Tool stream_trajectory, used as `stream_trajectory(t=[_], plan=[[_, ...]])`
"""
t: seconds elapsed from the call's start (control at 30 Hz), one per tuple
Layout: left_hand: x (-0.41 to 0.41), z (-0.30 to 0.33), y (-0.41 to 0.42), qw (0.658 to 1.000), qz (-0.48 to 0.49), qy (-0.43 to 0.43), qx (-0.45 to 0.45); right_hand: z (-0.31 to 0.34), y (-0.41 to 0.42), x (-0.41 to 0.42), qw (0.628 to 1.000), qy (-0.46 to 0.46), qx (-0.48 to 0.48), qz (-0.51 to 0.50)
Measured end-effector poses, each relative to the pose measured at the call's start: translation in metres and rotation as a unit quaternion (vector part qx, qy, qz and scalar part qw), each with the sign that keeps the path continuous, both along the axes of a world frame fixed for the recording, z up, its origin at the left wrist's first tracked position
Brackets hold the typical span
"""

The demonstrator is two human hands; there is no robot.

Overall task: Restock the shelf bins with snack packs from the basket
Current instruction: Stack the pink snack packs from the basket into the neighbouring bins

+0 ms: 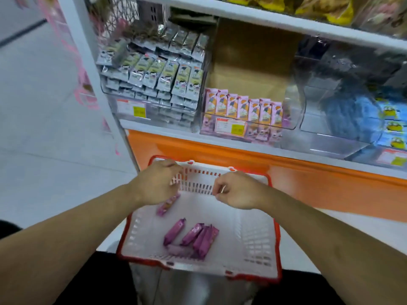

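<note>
A white basket with a red rim point(259, 245) sits low in front of me, under the shelf. Several purple snack packs point(193, 236) lie in a loose heap on its floor. My left hand point(156, 183) hovers over the basket's far left corner and holds one purple pack point(166, 204) that hangs below its fingers. My right hand point(237, 190) is over the far middle of the basket with its fingers curled; nothing shows in it. On the shelf above, a clear middle bin point(293, 119) holds a row of pink and orange packs point(242, 108).
A clear left bin point(154, 84) is stacked full with silver-green packs. A clear right bin point(352, 119) holds blue packs. An orange shelf base point(308, 179) runs behind the basket. A white upright post point(97, 73) edges the shelf on the left, with pale floor beyond.
</note>
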State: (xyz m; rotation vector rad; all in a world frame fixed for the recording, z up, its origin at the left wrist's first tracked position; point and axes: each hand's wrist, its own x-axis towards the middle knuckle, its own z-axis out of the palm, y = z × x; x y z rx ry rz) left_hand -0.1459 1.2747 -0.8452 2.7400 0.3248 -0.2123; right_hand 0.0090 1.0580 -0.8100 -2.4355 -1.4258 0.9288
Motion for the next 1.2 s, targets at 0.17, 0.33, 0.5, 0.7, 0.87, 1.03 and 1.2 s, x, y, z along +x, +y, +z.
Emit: stream_trajectory(t=[0.17, 0.33, 0.5, 0.7, 0.87, 1.03, 1.2], plan=[[-0.037, -0.053, 0.021, 0.988, 0.110, 0.096, 0.043, -0.064, 0.022, -0.020, 0.996, 0.065, -0.057, -0.010], [-0.047, -0.098, 0.026, 0.976, 0.182, 0.116, -0.023, -0.131, 0.050, -0.055, 0.984, 0.138, -0.111, 0.016], [-0.045, -0.107, 0.025, 0.974, 0.198, 0.090, -0.061, -0.190, 0.062, -0.097, 0.966, 0.199, -0.163, 0.028], [-0.046, -0.115, 0.027, 0.971, 0.211, 0.099, -0.047, -0.233, 0.055, -0.114, 0.956, 0.230, -0.184, -0.005], [-0.046, -0.114, 0.027, 0.970, 0.211, 0.118, -0.038, -0.242, 0.050, -0.119, 0.946, 0.263, -0.183, -0.051], [-0.043, -0.112, 0.026, 0.969, 0.207, 0.130, -0.022, -0.232, 0.048, -0.112, 0.947, 0.273, -0.151, -0.081], [-0.040, -0.097, 0.027, 0.965, 0.210, 0.156, -0.016, -0.163, 0.065, -0.086, 0.940, 0.316, -0.078, -0.103]])
